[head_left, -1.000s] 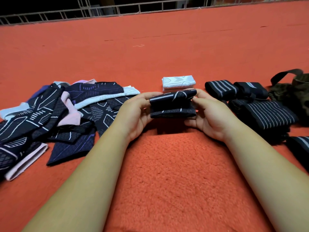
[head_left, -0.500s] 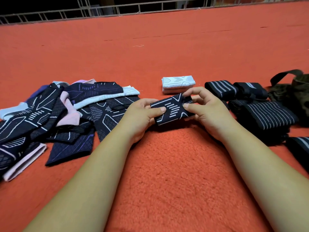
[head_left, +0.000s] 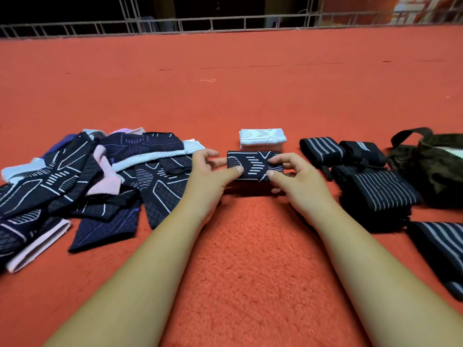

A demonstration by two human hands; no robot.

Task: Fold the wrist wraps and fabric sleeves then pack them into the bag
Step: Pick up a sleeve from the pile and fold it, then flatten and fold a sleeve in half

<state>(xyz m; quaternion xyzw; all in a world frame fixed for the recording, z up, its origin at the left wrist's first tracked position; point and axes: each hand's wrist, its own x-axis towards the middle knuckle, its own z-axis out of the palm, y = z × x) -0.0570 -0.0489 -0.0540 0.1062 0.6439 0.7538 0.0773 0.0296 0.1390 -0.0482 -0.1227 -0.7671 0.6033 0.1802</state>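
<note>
Head view: folded black fabric sleeve (head_left: 253, 165) with a white line pattern sits center, low over the red carpet (head_left: 250, 246); can't tell if it touches the carpet. It is just in front of the folded white sleeve (head_left: 261, 137). Left hand (head_left: 210, 176) pinches its left end and right hand (head_left: 298, 179) its right end, fingers (head_left: 280, 160) curled over the top edge, thumbs on the front. Pile of unfolded sleeves (head_left: 87, 176) at left. Rolled striped wrist wraps (head_left: 322, 149) at right, with the camo bag (head_left: 431, 166) beside them at far right.
</note>
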